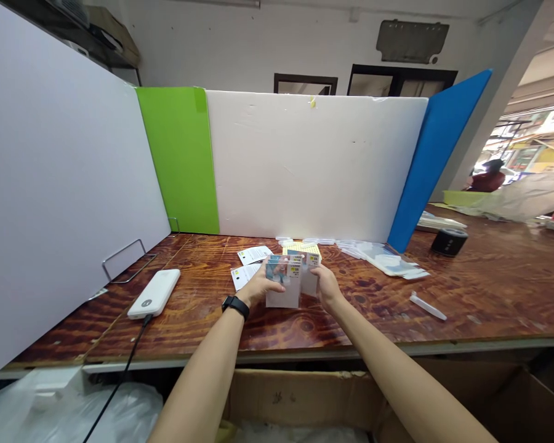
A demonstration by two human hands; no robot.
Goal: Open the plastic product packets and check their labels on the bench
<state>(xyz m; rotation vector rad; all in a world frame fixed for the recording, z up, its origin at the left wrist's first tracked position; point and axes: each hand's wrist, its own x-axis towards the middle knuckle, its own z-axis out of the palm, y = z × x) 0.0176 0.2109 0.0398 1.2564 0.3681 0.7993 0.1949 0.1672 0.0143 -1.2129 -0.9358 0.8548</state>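
My left hand (257, 288), with a black watch at the wrist, is closed on a clear packet with a printed card (284, 289), held upright with its thumb across the front. Just behind and to the right, my right hand (327, 284) grips a similar packet (309, 280) by its right edge. The two packets overlap. Two white cards, one the upper card (255, 254), lie on the table by the left hand. Behind the packets sits a yellow dotted sheet or pad (305, 248), partly hidden.
On the left lie a white power bank (154, 294) with a black cable and a wire bookend (129, 261). At right are clear packets (392, 261), a white plastic strip (427, 306) and a black cylinder (449, 242). White, green and blue boards (415, 166) stand around. A person (488, 177) is far right.
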